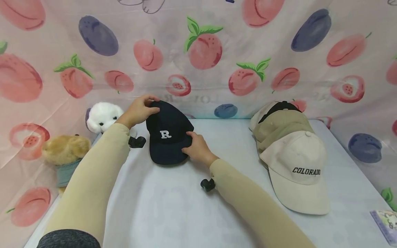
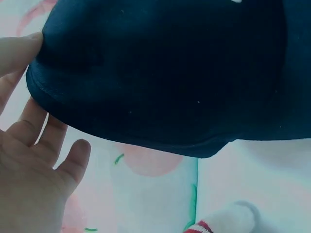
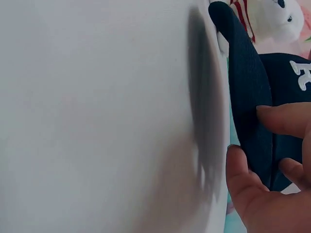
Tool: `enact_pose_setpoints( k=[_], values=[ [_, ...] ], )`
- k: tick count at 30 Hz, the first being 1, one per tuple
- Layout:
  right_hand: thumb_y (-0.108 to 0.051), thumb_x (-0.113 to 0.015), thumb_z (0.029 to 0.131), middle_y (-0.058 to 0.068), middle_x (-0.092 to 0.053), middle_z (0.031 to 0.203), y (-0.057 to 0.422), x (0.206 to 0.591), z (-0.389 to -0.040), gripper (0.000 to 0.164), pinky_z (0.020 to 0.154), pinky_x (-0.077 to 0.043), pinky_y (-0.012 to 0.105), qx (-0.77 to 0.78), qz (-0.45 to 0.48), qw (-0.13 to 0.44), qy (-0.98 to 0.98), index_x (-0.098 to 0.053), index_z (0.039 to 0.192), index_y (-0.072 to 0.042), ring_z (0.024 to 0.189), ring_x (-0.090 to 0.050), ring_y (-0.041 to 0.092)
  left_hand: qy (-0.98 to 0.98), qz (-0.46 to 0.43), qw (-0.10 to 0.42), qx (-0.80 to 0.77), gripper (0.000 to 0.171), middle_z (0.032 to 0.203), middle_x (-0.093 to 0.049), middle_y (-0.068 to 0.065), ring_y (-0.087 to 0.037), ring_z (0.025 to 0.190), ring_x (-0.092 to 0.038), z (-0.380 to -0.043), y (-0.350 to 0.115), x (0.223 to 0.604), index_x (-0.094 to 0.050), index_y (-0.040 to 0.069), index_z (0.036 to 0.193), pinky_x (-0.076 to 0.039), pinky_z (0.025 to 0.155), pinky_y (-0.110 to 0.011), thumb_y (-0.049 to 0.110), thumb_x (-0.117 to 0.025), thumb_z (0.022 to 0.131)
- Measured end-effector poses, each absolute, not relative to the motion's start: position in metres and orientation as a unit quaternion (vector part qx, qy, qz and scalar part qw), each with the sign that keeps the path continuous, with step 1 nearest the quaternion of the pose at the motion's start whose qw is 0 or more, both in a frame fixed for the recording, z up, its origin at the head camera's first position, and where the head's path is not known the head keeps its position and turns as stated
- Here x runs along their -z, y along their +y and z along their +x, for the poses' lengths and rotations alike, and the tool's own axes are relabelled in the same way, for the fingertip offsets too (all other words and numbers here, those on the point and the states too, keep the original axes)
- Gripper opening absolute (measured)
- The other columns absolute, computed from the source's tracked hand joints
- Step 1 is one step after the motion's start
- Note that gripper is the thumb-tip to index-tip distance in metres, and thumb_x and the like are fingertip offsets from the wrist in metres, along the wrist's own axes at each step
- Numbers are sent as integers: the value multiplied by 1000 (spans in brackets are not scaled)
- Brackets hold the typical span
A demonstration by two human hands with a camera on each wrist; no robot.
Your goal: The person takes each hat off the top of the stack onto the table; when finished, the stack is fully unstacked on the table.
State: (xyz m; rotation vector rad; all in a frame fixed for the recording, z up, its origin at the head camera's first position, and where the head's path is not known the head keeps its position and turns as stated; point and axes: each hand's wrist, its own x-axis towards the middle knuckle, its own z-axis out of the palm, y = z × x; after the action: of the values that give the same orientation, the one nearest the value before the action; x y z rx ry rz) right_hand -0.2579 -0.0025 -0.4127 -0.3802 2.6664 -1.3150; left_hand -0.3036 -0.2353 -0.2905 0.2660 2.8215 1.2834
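A dark navy baseball cap (image 1: 169, 120) with a white letter R on its front is held up between both hands, left of the middle in the head view. My left hand (image 1: 138, 111) pinches the back of its crown between thumb and fingers, as the left wrist view also shows. The right hand (image 1: 200, 148) grips the side of the cap by the brim; in the right wrist view the thumb lies on the brim (image 3: 248, 102) with fingers curled under it. A shadow falls on the white table below the brim.
On the right of the white table (image 1: 229, 193) lies a row of overlapping caps, a beige COLORADO cap (image 1: 299, 162) frontmost and a khaki cap (image 1: 279, 125) behind. A white plush dog (image 1: 103, 115) and a brown plush toy (image 1: 66, 150) sit left. A small printed packet (image 1: 386, 224) lies at the right edge.
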Motion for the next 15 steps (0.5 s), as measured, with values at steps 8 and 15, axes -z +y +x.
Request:
enact_pose_setpoints(
  k=[8,15],
  values=[
    [-10,-74,89,27,-42,144,-18,424,-266,70,112,-34,41,431,-111,76,892,-40,150,-3,134,-42,35,908,85,14,-410,40,134,-53,-26,-37,120,-51,-310,-238,297,-55,3,135,-41,102,-50,12,-63,97],
    [-11,-73,90,26,-41,145,-23,427,-270,72,112,-34,40,426,-110,79,895,-37,152,-2,135,-41,35,906,85,18,-414,41,138,-51,-26,-36,123,-50,-317,-238,302,-54,2,136,-41,103,-50,10,-62,97]
  ],
)
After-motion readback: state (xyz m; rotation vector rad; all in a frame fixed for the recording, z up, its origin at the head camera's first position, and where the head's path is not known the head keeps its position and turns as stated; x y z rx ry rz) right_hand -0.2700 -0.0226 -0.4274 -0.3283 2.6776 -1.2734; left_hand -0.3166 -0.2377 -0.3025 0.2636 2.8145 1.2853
